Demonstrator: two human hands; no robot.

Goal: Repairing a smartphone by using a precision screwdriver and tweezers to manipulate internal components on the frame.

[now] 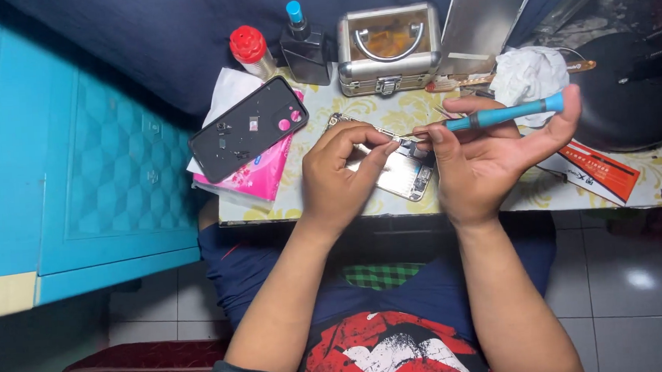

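While the opened phone (400,170) lies on the small table (500,198) as my landmark, I read the scene from the left. Left of the phone, the black back cover (248,128) rests inner side up on a pink tissue pack (263,175), tiny parts scattered on it. Behind the phone stand a red-capped bottle (250,51), a dark bottle with a blue cap (305,48) and a small metal case (388,50). Directly over the phone's left half, the left hand (338,174) has thumb and forefinger pinched narrow on what looks like a very small part at the frame edge; I cannot tell exactly what it is. Over the phone's right half, the right hand (490,149) grips a blue screwdriver (495,115), fingers curled round the shaft, the tip aimed at the left fingertips. Right of the phone lie a crumpled white cloth (529,74) and an orange card (602,168).

I judge the step in hand to be working a small screw or bracket on the phone's upper edge. The next move calls for a steady tip seated squarely, light pressure, and a firm pinch so the tiny piece does not drop.
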